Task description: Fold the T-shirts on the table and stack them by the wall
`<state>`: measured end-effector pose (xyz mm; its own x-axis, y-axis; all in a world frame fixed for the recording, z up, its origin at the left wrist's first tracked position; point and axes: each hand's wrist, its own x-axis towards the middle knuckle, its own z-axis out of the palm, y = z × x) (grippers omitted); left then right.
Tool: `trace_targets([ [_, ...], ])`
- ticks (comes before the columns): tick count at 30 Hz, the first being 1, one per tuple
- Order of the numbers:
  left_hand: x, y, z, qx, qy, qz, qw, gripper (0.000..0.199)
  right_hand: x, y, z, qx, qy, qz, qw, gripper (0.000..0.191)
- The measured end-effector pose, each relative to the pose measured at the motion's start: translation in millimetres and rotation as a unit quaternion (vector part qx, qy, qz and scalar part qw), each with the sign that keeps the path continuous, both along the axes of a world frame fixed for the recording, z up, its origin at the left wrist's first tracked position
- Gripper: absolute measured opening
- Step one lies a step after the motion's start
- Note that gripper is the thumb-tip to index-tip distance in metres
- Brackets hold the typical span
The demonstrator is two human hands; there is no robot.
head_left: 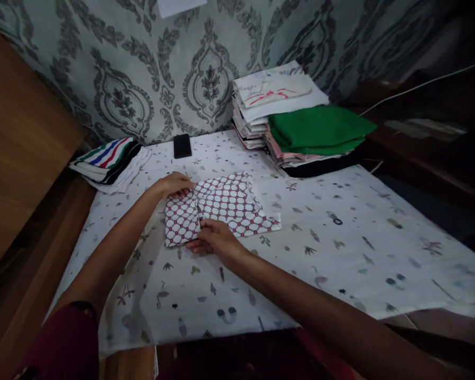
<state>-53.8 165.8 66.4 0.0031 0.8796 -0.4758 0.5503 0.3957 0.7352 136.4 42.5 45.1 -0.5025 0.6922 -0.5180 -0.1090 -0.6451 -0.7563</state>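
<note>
A white garment with a red and dark lattice print [229, 203] lies flat, its left part folded over the rest. At the far end of that fold, my left hand [177, 184] has its fingers closed on the cloth. My right hand [214, 237] pinches the near end of the same folded edge, thumb on top and fingers partly under the cloth. What kind of garment it is, I cannot tell.
A printed white cloth covers the table [301, 279]. Behind lies a black phone [182, 146]. Striped folded clothes [108, 158] sit at the left. At the back right are a stack of light folded clothes [277, 89] and a green folded cloth [320, 129].
</note>
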Motion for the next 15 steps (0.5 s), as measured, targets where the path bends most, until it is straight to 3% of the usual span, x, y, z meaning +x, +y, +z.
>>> trace_targets([
  [3,-4.4,2.2,-1.1,-0.016,-0.012,-0.025,0.999,0.008,2.8,2.4,5.7,-0.021,-0.004,0.006,1.000,0.013],
  [7,-10.0,1.8,3.3,-0.017,-0.007,-0.051,0.999,0.029,1.7,6.5,8.5,-0.031,-0.023,0.022,0.999,0.018],
  [11,-6.6,3.9,-3.0,0.056,0.086,-0.053,0.993,0.017,-1.0,9.2,3.8,-0.014,-0.062,0.039,0.997,0.017],
  [15,-3.9,11.1,-12.7,0.135,0.193,-0.077,0.969,0.004,-0.4,8.4,-1.4,0.008,-0.071,0.040,0.997,0.018],
])
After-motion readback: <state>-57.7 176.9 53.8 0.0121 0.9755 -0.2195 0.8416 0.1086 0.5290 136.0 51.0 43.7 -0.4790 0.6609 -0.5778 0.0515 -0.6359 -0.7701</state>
